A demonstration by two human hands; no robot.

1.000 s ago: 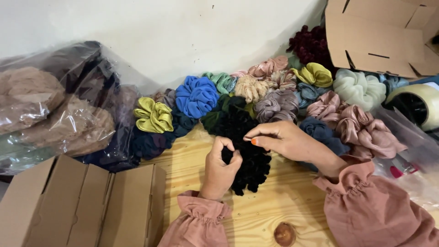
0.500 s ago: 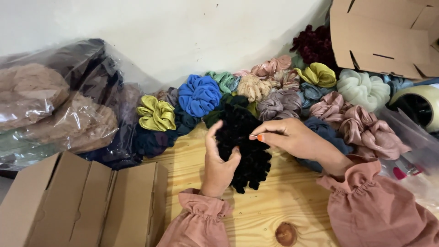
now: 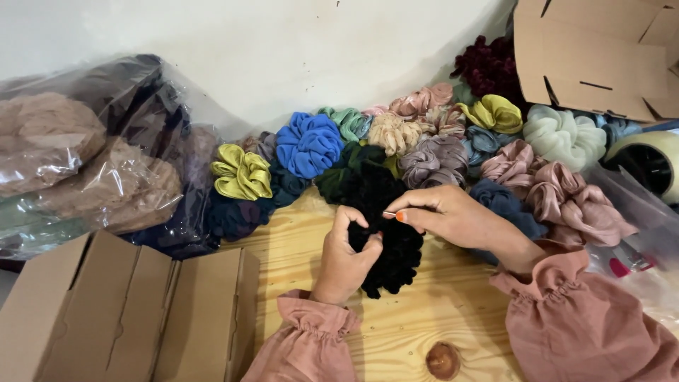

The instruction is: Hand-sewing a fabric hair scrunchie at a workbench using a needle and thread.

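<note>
Both hands have crept up the black scrunchie mid-table: left hand grips its near side, right hand pinches what may be a needle above it.

My left hand covers part of the black scrunchie, and what my right hand pinches is too thin to identify. The tape roll and cardboard box run off the picture's edge.
</note>
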